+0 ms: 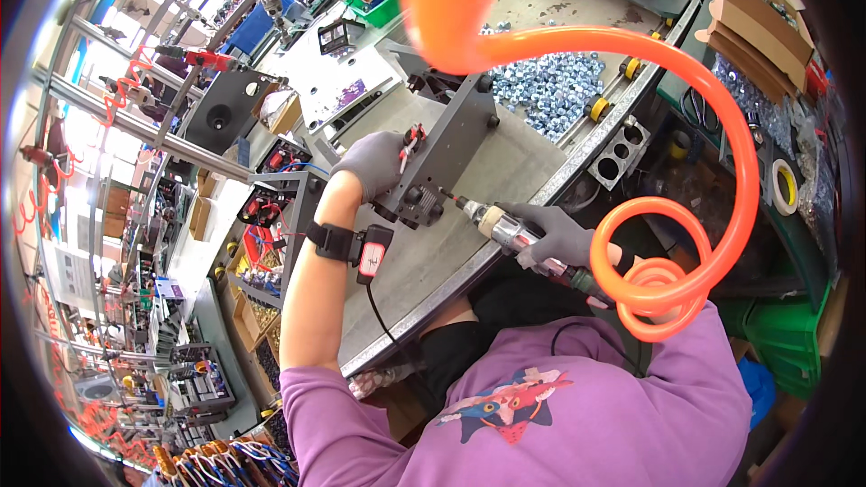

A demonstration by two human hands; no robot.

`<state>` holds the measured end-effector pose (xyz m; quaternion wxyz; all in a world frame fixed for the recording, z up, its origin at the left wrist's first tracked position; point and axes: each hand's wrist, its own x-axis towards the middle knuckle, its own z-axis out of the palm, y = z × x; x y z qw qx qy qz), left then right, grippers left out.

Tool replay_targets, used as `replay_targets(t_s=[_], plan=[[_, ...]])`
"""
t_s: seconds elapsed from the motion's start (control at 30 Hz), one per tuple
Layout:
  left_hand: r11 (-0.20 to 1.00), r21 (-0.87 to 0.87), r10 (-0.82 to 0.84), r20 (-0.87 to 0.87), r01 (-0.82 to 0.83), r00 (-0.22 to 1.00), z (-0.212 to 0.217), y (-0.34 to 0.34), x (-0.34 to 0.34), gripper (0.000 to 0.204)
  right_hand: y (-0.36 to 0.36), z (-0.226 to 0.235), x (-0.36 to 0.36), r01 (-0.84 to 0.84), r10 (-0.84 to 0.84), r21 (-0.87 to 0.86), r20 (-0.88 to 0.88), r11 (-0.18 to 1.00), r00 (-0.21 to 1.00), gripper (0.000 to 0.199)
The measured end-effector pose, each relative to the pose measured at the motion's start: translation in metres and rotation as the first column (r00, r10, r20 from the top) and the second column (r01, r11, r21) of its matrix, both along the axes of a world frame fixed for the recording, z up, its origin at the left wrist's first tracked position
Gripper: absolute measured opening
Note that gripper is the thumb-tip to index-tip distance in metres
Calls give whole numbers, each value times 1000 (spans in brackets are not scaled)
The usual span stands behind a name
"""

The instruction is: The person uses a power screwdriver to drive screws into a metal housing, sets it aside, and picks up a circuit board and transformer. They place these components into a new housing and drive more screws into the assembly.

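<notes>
Head view shows the grey-gloved left hand [374, 162] gripping a dark grey metal bracket assembly [442, 158] on the desk [505, 171], the right hand [559, 234] clasping a pneumatic screwdriver [505, 227], its bit tip barely discernible.

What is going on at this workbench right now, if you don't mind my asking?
A person in grey gloves is working on a dark grey metal assembly on the bench. The left hand steadies it, while the right hand holds a pneumatic screwdriver with its tip against the part. An orange coiled air hose loops overhead, and a pile of shiny nuts lies behind.
</notes>
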<state>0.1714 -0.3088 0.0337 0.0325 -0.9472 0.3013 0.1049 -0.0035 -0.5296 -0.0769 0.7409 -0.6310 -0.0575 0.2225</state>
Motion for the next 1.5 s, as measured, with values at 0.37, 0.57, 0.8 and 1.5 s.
replay_targets(t_s=[0.37,0.57,0.8,1.5], plan=[[926,363,-90,479,-104,873,-52,109,-123,10,-10,-1,-19,-65,70,85,-49,994,996,91],[902,418,-122,482,-106,867,-146,145,-135,13,8,16,-25,-113,126,149,-83,982,988,90],[296,-582,266,-712,-758,650,-64,113,-122,31,17,29,-34,-175,171,34,103,984,980,95],[448,-685,-113,-681,-574,724,-23,39,-131,36,-5,35,-49,-74,44,290,108,954,993,95]])
